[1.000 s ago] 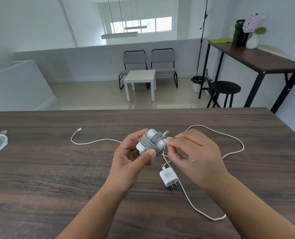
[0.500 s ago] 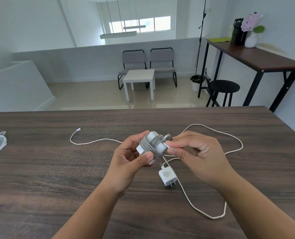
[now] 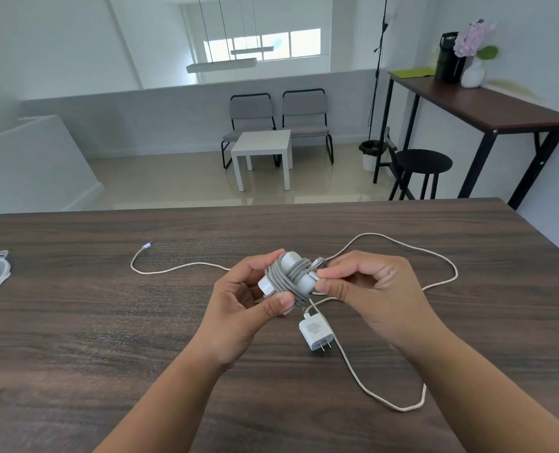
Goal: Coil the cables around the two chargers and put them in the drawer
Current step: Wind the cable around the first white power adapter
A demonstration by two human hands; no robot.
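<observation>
**Wrapped charger held over the table**

While my left hand (image 3: 245, 308) grips the wrapped charger (image 3: 289, 277) just above the table (image 3: 108, 338), thumb and fingers curled round its grey coils, my right hand (image 3: 369, 295) pinches the cable end (image 3: 317, 264) against the charger's right side. Nearer, just below the hands, the second charger (image 3: 315, 331) lies flat on the table, prongs toward me, its white cable (image 3: 386, 397) looping loosely right and far left.

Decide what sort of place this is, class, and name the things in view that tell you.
Probably an office lounge or waiting area: two grey chairs behind a small white table, and a tall bar table with a stool.
</observation>
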